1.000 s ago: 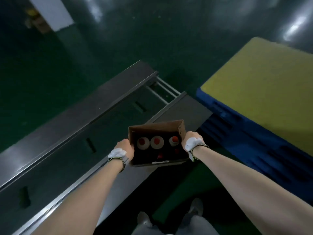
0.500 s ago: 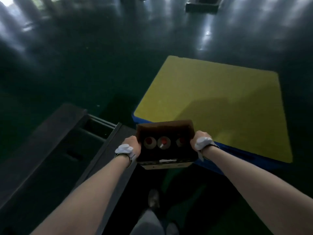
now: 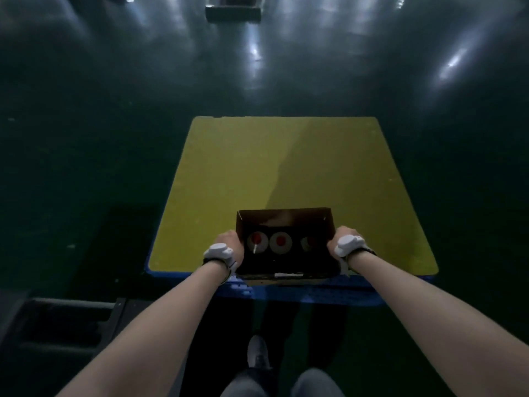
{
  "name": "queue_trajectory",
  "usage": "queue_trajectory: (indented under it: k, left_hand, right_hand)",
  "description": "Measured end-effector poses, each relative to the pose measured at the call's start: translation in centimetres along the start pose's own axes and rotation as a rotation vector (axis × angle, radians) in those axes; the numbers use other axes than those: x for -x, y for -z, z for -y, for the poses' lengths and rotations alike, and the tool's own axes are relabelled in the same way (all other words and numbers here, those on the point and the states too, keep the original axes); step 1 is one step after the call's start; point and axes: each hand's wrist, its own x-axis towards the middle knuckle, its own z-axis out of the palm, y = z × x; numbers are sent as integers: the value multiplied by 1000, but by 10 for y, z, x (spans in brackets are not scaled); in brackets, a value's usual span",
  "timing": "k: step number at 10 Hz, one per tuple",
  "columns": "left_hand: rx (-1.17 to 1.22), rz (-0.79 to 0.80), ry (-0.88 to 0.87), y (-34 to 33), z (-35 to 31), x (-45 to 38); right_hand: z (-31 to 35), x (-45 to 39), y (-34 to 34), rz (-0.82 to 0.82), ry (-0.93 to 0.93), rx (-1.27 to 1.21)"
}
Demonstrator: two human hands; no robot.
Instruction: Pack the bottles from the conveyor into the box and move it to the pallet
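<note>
Gripping the cardboard box (image 3: 286, 272) by its short ends, my left hand (image 3: 229, 247) and right hand (image 3: 342, 243) hold it between them, red-capped bottles (image 3: 280, 242) upright inside. The box's long axis runs hand to hand, equally near both. Directly ahead and below lies the yellow-topped pallet (image 3: 257, 173); the box hangs over its near edge.

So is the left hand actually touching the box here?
Touching. The head view shows the left hand wrapped against the left wall of the box, with no gap between them; the right hand grips the opposite wall.
</note>
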Motion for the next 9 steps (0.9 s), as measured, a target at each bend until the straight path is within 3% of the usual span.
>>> queue_trajectory:
  k: [5,6,8,9]
  left_hand:
    - [-50,73,82,-11,-78,-129]
    - [-29,81,109,3,-82,-141]
    - [-35,241,236,33,-80,-139]
    - [-24,165,192,43,-91,-130]
  right_hand:
    - [-11,-150,28,143,-38,13]
    - [3,-163,34,169,28,77]
    - [9,-174,49,313,173,101]
    - [22,-172,68,286,246,177]
